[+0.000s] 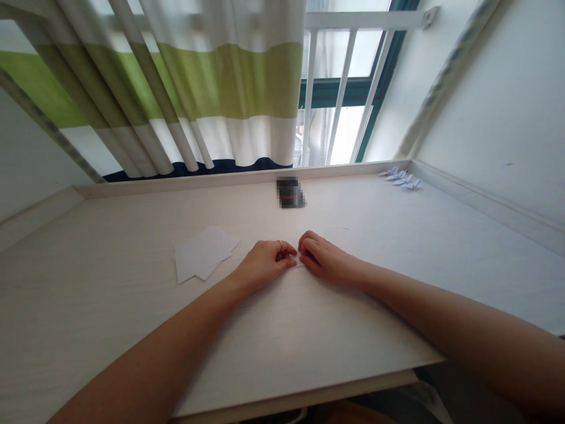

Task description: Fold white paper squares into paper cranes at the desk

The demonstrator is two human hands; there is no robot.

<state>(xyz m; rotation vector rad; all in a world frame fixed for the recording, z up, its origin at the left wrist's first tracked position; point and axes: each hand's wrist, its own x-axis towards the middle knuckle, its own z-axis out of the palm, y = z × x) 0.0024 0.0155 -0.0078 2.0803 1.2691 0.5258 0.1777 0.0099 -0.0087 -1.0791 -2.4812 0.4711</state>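
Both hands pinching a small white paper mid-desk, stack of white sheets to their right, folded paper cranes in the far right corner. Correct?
Not quite: the stack of white sheets lies to the left of the hands, beside the left hand. The head view shows it. The rest holds: right hand, small white paper, folded paper cranes.

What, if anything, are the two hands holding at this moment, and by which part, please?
The left hand and right hand meet over a small white piece of paper on the desk, pinching it between their fingertips. The exact place of the grip cannot be told.
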